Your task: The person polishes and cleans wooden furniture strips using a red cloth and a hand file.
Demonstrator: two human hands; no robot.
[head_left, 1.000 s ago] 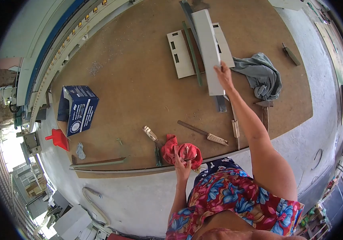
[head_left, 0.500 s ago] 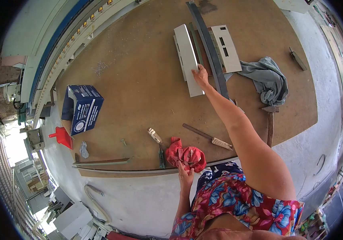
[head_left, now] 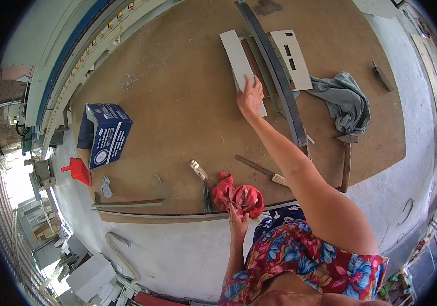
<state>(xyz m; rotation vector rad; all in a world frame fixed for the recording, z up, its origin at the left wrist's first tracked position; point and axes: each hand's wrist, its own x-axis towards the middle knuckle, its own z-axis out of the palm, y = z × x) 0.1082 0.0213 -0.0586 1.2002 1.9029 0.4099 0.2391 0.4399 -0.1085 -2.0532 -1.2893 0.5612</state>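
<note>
At the table's near edge, my left hand [head_left: 237,224] grips a crumpled red cloth [head_left: 246,199]. Farther out, my right hand [head_left: 251,96] lies on the lower part of a long pale panel [head_left: 236,51], its fingers stretched out over the surface. Beside that panel runs a long dark grey metal bar [head_left: 272,64], with a thin greenish strip [head_left: 260,64] between them. A second pale panel with dark slots [head_left: 294,61] lies on the bar's other side.
A grey cloth [head_left: 348,102] and a hammer [head_left: 347,158] lie to the right. A file [head_left: 259,167] and a cutter-like tool [head_left: 199,171] rest near the front. A blue box [head_left: 111,135] stands left, near a red plastic piece [head_left: 80,171]. A large machine [head_left: 65,56] borders the table.
The pale panel under my right hand has moved closer to the dark bar and now lies flatter. My right hand has gone from gripping its edge to resting on it. My left hand stays put.
</note>
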